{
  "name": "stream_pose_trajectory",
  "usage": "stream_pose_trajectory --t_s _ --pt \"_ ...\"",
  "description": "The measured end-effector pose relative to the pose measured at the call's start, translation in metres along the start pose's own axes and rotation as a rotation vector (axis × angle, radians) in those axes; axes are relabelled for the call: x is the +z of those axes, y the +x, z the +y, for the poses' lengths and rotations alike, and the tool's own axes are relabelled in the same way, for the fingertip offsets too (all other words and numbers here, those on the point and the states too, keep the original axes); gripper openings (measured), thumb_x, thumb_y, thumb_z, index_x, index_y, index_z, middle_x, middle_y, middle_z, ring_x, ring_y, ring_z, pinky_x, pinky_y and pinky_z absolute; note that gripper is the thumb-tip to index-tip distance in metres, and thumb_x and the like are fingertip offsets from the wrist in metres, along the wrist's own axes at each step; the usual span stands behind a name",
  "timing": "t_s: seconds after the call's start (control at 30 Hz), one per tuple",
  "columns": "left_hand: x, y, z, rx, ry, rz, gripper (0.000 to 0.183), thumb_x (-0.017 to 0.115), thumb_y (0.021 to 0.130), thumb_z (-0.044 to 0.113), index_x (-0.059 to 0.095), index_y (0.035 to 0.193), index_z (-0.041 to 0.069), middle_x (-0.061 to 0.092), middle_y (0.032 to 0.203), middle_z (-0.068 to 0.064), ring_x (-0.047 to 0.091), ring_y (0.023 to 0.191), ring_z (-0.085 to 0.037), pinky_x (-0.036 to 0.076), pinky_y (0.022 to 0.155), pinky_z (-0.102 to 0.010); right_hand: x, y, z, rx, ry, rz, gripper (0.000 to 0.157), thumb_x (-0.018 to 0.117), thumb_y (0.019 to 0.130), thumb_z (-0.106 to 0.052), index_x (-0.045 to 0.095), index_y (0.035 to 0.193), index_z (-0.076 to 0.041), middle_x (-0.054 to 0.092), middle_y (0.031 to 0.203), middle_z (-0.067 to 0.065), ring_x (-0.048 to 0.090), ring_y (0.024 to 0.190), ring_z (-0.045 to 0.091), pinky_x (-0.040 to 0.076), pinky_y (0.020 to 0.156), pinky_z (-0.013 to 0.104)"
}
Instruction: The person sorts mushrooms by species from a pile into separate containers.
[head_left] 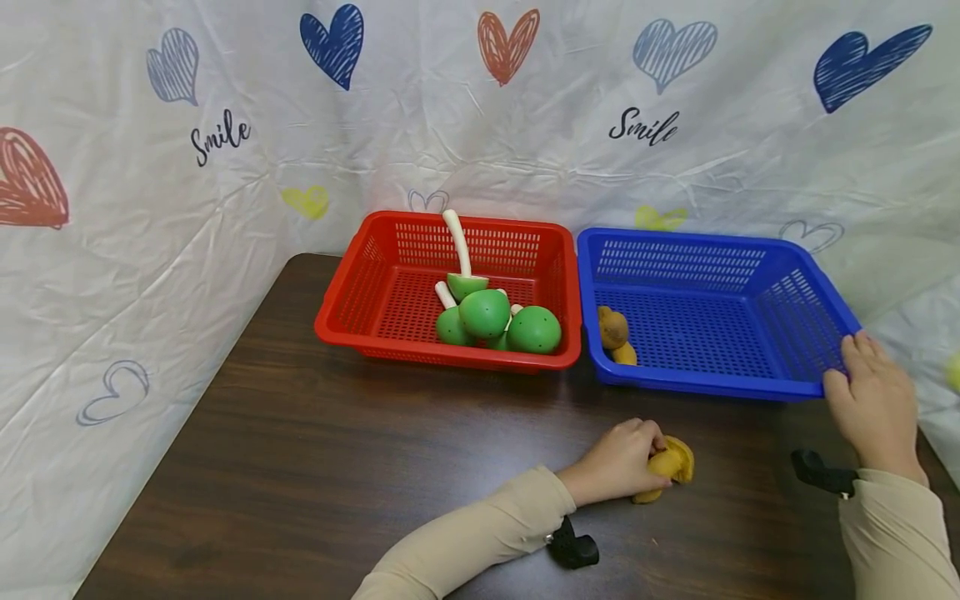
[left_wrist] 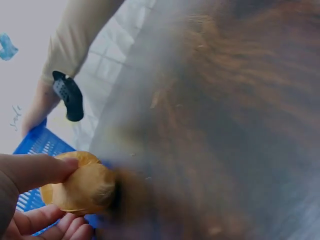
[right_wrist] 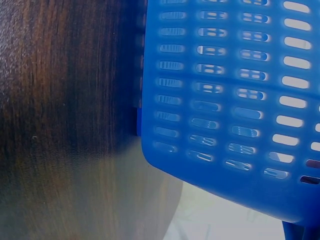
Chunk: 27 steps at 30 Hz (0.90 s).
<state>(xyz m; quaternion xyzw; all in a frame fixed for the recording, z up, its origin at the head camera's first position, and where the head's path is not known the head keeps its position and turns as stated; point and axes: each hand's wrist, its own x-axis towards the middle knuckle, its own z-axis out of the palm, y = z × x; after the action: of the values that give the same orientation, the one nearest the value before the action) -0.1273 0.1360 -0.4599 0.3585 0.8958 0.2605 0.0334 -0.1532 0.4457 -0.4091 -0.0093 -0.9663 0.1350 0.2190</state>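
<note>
My left hand (head_left: 618,462) pinches a yellow-brown mushroom-shaped piece (head_left: 677,457) low over the table, in front of the blue basket (head_left: 697,382). In the left wrist view, the thumb lies on top of this piece (left_wrist: 87,187) and the other fingers curl beneath it. At the basket's right front corner, my right hand (head_left: 881,400) grips the rim, its fingers over the edge. Inside that basket, a brown round piece (head_left: 612,329) and a yellow piece (head_left: 624,354) lie at the left end. The right wrist view shows the perforated basket wall (right_wrist: 215,120), with no fingers visible.
A red basket (head_left: 375,340) stands left of the blue one, nearly touching it. It holds several green-capped mushrooms (head_left: 483,314) with white stems, one stem (head_left: 457,242) pointing up. Both baskets are on a dark wooden table (head_left: 300,467), before a white cloth (head_left: 450,125) printed with hearts.
</note>
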Motion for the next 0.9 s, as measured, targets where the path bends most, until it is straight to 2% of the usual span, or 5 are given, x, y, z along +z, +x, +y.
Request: stream_pose_trajectory --t_s 0.13,0.33,0.9 --pt "0.004 0.000 0.001 -0.020 -0.006 -0.040 0.035 0.079 0.075 0.036 0.063 0.099 0.016 0.058 0.088 0.012 0.050 0.076 0.006 0.036 0.063 -0.005 0.000 0.000 0.000 0.005 -0.007 -0.010 0.054 0.032 0.089 -0.010 0.032 0.131 0.023 0.028 0.136 0.041 0.025 0.132 0.050 0.015 0.111 0.051" --pt "0.005 0.001 0.002 -0.036 -0.022 -0.061 0.035 0.079 0.075 0.036 0.064 0.100 0.017 0.060 0.089 0.012 0.050 0.074 0.006 0.035 0.062 -0.004 0.000 0.000 0.000 0.010 -0.006 -0.016 0.054 0.032 0.089 -0.010 0.031 0.132 0.022 0.027 0.137 0.040 0.023 0.134 0.048 0.014 0.111 0.051" --pt "-0.011 0.000 -0.005 0.018 -0.128 0.031 0.029 0.079 0.076 0.025 0.065 0.099 0.014 0.059 0.089 0.010 0.049 0.076 0.008 0.033 0.065 -0.001 -0.002 -0.001 -0.003 0.011 -0.003 -0.004 0.054 0.032 0.088 -0.010 0.032 0.132 0.022 0.028 0.137 0.040 0.024 0.134 0.048 0.015 0.110 0.052"
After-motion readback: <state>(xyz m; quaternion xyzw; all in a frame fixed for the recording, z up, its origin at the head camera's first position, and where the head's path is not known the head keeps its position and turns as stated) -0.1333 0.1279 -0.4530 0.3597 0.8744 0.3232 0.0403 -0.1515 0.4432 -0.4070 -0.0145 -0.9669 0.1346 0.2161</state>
